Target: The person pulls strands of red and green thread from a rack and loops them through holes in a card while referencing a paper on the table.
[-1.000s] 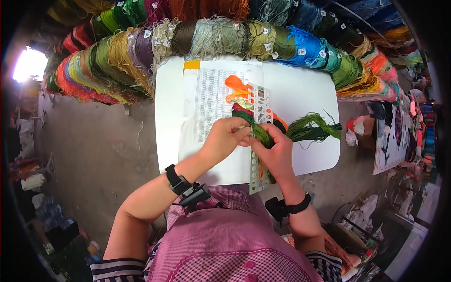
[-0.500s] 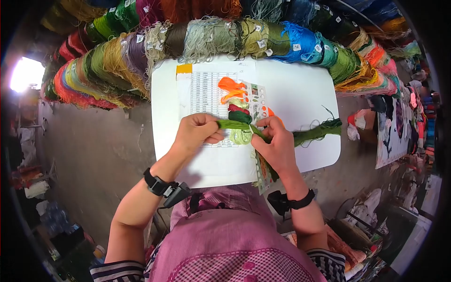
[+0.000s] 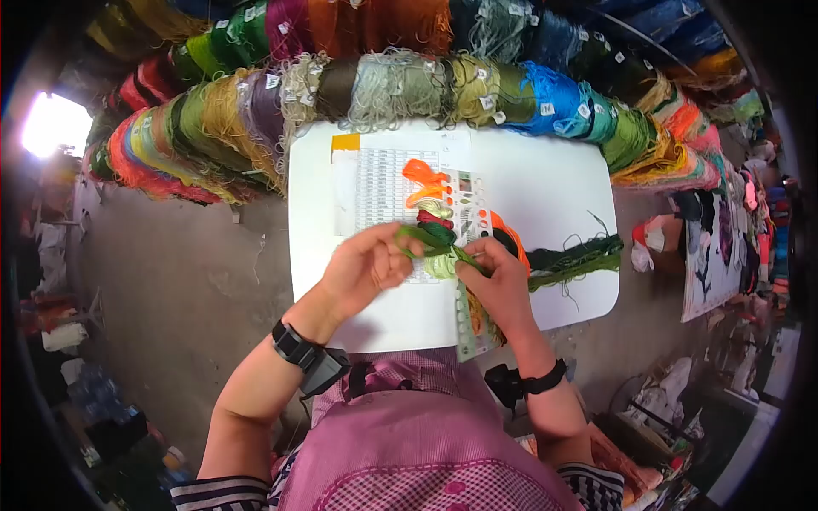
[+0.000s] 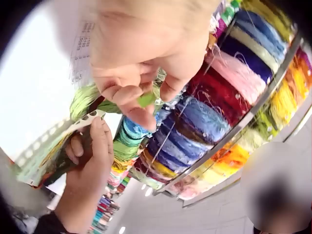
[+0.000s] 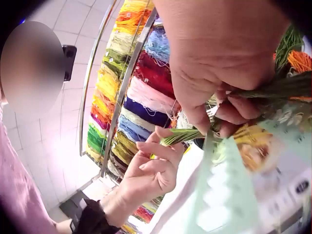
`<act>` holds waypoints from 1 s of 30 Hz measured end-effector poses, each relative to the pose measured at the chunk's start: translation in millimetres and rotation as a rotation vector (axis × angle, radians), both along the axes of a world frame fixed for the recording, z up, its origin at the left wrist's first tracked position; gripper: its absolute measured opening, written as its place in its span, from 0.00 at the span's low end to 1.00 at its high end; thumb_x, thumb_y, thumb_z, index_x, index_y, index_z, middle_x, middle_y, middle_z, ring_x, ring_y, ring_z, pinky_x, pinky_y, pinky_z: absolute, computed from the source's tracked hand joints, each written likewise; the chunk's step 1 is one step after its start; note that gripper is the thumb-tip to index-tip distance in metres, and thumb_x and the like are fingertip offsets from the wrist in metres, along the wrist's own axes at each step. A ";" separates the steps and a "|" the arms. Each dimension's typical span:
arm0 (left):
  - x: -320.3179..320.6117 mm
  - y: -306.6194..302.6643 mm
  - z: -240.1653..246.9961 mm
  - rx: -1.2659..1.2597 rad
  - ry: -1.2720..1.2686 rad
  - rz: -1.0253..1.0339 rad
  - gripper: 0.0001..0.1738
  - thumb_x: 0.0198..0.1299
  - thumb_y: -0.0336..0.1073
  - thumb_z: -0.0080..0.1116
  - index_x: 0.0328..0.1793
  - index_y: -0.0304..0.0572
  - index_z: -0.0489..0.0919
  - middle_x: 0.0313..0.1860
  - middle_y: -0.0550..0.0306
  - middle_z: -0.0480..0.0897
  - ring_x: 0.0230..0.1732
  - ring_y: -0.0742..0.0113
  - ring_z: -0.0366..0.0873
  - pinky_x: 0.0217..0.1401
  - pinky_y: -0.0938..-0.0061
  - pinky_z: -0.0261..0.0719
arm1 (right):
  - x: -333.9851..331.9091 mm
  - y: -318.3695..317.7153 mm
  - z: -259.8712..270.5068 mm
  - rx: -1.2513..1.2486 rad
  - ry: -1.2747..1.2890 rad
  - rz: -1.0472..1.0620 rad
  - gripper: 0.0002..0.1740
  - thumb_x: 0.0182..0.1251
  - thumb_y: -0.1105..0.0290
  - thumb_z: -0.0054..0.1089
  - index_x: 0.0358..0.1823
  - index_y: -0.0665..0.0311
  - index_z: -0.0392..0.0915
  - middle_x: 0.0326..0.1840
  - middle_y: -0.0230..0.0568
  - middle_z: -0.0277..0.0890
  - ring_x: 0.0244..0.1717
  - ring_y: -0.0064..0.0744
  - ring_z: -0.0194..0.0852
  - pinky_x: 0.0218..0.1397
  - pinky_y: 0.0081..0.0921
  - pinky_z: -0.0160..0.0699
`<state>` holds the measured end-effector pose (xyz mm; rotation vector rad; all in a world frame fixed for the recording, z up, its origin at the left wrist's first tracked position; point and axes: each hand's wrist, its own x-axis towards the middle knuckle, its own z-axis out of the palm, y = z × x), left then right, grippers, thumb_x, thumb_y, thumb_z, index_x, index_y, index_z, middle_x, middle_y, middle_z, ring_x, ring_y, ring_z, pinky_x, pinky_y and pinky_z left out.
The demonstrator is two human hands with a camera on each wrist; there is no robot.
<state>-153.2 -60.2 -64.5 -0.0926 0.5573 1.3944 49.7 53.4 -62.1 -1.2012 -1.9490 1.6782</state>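
Observation:
A pale card with punched holes point(image 3: 467, 204) lies slantwise over the printed sheet in the head view, with skeins of thread looped through its edge. Among them are an orange skein point(image 3: 422, 176), a dark red one point(image 3: 433, 219) and a light green one point(image 3: 440, 267). My right hand point(image 3: 500, 283) pinches the card's edge and a bundle of green thread point(image 5: 183, 136) there. The fingers of my left hand point(image 3: 362, 268), slightly blurred, hold the looped end of that green thread left of the card. Its long tail point(image 3: 575, 262) trails rightward past my right hand.
A white board point(image 3: 375, 319) carries the printed sheet point(image 3: 396, 162). Behind it hang racks of coloured thread hanks point(image 3: 392, 85) with small labels. A box with plastic bags point(image 3: 654, 238) stands at the right, and more goods hang farther along there.
My left hand moved left from the card, drawing the green thread into a loop; now it is slightly nearer the card with its fingers more spread. My right hand stays at the card.

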 end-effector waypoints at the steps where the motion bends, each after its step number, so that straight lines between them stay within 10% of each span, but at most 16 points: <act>1: 1.7 5.8 18.5 0.004 0.007 0.010 0.14 0.71 0.35 0.47 0.51 0.32 0.78 0.40 0.54 0.83 0.37 0.71 0.84 0.30 0.84 0.75 | -0.1 -0.6 -4.2 0.004 0.007 0.010 0.13 0.58 0.70 0.66 0.40 0.68 0.75 0.25 0.33 0.78 0.25 0.14 0.70 0.30 0.19 0.67; 5: 23.1 22.3 44.7 0.111 0.959 -0.649 0.23 0.64 0.26 0.38 0.66 0.38 0.69 0.45 0.54 0.83 0.28 0.65 0.87 0.17 0.82 0.72 | -2.9 3.2 -7.3 -0.245 0.093 0.029 0.18 0.56 0.69 0.71 0.43 0.67 0.73 0.35 0.37 0.78 0.30 0.22 0.74 0.34 0.25 0.72; 7: 25.9 27.1 34.2 0.057 0.956 -0.761 0.29 0.64 0.25 0.37 0.72 0.49 0.67 0.44 0.55 0.83 0.30 0.64 0.87 0.17 0.82 0.73 | -4.8 1.6 20.5 0.573 -0.192 0.065 0.25 0.53 0.74 0.71 0.50 0.65 0.67 0.45 0.42 0.70 0.39 0.37 0.74 0.40 0.30 0.74; 9: 29.7 32.6 31.3 0.054 1.042 -0.798 0.26 0.63 0.24 0.36 0.66 0.50 0.71 0.42 0.56 0.83 0.30 0.65 0.87 0.18 0.82 0.75 | -6.0 5.7 26.9 0.517 -0.195 0.099 0.31 0.50 0.76 0.71 0.53 0.62 0.62 0.50 0.46 0.62 0.48 0.49 0.69 0.46 0.35 0.73; 15: 34.2 44.5 10.9 0.063 1.272 -0.773 0.09 0.64 0.28 0.52 0.49 0.47 0.76 0.34 0.64 0.84 0.29 0.73 0.85 0.23 0.82 0.75 | 2.2 31.8 16.6 0.351 -0.002 0.440 0.29 0.57 0.78 0.64 0.60 0.59 0.64 0.50 0.43 0.64 0.50 0.41 0.69 0.52 0.32 0.73; 23: 23.1 5.4 13.9 -0.037 0.294 -0.380 0.06 0.66 0.31 0.56 0.48 0.47 0.76 0.45 0.61 0.83 0.52 0.74 0.81 0.34 0.86 0.69 | 4.9 45.5 15.3 0.211 0.091 0.689 0.21 0.67 0.75 0.57 0.62 0.54 0.73 0.50 0.37 0.64 0.49 0.31 0.67 0.55 0.25 0.70; 27: 34.4 2.3 2.8 0.128 0.625 -0.285 0.06 0.58 0.31 0.63 0.39 0.47 0.76 0.34 0.67 0.81 0.36 0.75 0.77 0.36 0.79 0.72 | 3.4 39.2 19.5 0.224 0.004 0.695 0.21 0.69 0.72 0.57 0.63 0.54 0.72 0.51 0.39 0.63 0.51 0.34 0.67 0.56 0.27 0.70; 30: 43.9 2.7 11.1 0.030 1.604 -0.183 0.03 0.58 0.30 0.61 0.37 0.46 0.78 0.27 0.55 0.76 0.27 0.70 0.74 0.32 0.76 0.72 | 2.9 38.6 20.6 0.232 0.009 0.700 0.21 0.70 0.72 0.56 0.63 0.55 0.72 0.52 0.39 0.64 0.52 0.35 0.67 0.56 0.28 0.70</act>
